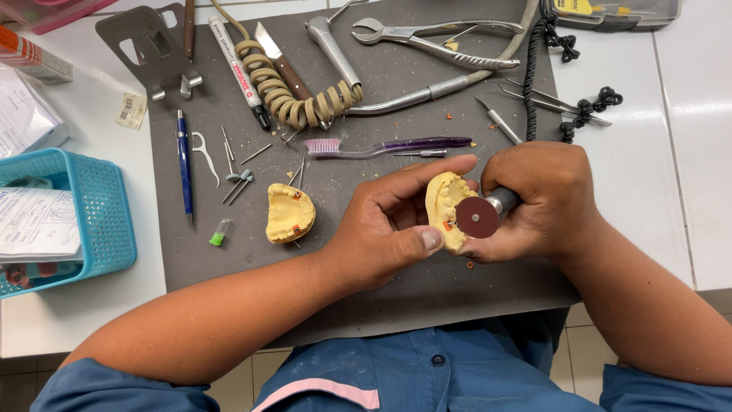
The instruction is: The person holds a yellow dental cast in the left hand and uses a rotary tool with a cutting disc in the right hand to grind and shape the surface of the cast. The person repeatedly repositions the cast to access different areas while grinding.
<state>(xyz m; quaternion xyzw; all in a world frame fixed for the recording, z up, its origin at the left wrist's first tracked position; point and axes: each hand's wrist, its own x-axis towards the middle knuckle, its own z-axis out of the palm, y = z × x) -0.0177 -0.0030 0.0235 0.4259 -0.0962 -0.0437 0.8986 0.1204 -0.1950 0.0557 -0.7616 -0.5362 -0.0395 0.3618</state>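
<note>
- My left hand (389, 229) is clamped on a yellow tooth mould (444, 206), mid-mat (427, 294).
- My right hand (537, 202) is wrapped round a grinder with a red disc (477, 218) — the disc touching the mould.
- A second mould (290, 214) lies at nine o'clock.
- At ten o'clock — a small barcode sticker (131, 111) and a blue basket (91, 206) of white paper slips.

Mat (229, 252): dark grey, plain. On mat: two pale yellow tooth models, one held (444, 207), one lying (290, 214); dark red disc (477, 217) against held model; purple toothbrush (381, 147), pink bristles; blue pen (184, 160); beige coiled cord (290, 95). Left of mat: turquoise basket (107, 221), lattice pattern. Black coiled cord (568, 114) at mat's right edge.
</note>
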